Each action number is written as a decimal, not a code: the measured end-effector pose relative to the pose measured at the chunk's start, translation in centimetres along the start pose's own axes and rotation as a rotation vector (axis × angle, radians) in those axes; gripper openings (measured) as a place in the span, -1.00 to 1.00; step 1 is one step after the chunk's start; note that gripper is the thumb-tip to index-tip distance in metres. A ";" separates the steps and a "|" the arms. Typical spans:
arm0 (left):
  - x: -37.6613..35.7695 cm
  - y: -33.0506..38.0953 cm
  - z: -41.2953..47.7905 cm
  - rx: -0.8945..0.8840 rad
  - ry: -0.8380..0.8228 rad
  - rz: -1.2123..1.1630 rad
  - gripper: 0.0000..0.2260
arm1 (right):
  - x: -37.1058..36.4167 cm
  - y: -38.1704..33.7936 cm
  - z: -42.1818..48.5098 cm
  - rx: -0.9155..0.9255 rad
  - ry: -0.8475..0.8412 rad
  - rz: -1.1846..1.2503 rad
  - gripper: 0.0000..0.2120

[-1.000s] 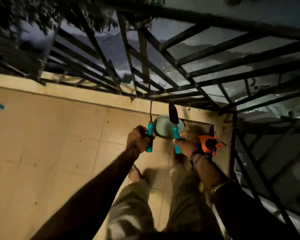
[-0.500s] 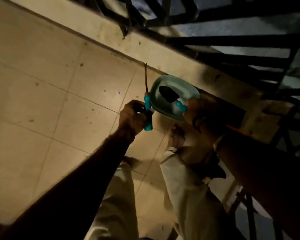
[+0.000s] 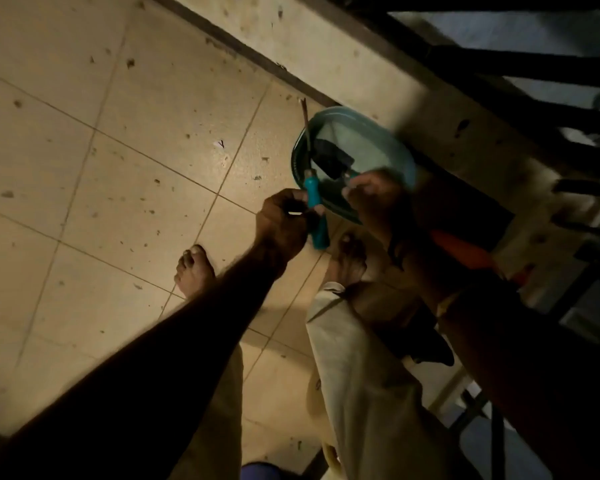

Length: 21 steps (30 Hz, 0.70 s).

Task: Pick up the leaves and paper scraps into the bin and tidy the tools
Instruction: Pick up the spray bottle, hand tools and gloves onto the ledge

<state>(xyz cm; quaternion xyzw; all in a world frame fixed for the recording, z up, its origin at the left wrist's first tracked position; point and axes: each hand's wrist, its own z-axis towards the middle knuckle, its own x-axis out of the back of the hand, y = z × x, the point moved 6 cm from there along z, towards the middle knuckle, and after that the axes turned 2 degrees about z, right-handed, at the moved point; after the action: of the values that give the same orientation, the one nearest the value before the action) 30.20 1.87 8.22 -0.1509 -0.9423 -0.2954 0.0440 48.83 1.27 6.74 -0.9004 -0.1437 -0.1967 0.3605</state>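
Having lowered the trowel (image 3: pixel 329 157) into the one-o'clock basin (image 3: pixel 342 111), right grip (image 3: pixel 371 197) pinches it; left grip (image 3: pixel 284 220) clutches the weeder (image 3: pixel 313 199), next in.

Both arms reach forward-down. Left hand (image 3: pixel 284 221) grips teal handle (image 3: pixel 314 199); right hand (image 3: pixel 374 199), blurred, grips trowel handle (image 3: pixel 353 174).
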 end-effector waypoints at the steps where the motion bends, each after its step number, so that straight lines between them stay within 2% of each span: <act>1: -0.4 0.3 -0.4 0.022 0.002 -0.048 -0.82 | -0.3 -0.8 -1.3 -0.055 -0.079 0.145 -0.72; 2: -1.0 0.6 -1.0 0.030 -0.014 -0.075 -0.81 | -0.3 -1.6 -2.5 -0.090 -0.129 0.251 -0.75; 4: -2.5 1.3 -1.7 0.008 -0.059 -0.060 -0.83 | 0.4 -2.6 -4.0 -0.064 -0.172 0.303 -0.86; 7: -4.0 2.0 -2.3 0.017 -0.171 -0.005 -0.76 | 1.5 -1.4 -3.3 -0.076 -0.181 0.233 -0.91; 9: -4.1 2.7 -2.4 -0.010 -0.183 0.092 -0.74 | 1.9 0.3 -1.5 -0.115 -0.175 0.088 -0.96; 13: -2.4 2.0 -0.6 -0.012 -0.045 0.193 -0.83 | 1.7 2.5 1.9 -0.073 -0.209 -0.472 -0.78; 18: 0.2 0.9 1.4 0.008 0.023 0.155 -0.88 | -0.7 1.2 4.8 0.038 -0.129 -0.670 -0.69; 21: 1.7 1.2 1.5 0.019 0.038 0.074 -0.87 | -1.5 -0.2 5.4 0.052 -0.088 -0.612 -0.64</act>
<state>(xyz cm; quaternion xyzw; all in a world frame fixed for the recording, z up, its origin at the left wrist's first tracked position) 28.92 4.10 7.95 -0.1795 -0.9379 -0.2874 0.0745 48.79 5.04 2.62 -0.8134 -0.4287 -0.2532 0.3009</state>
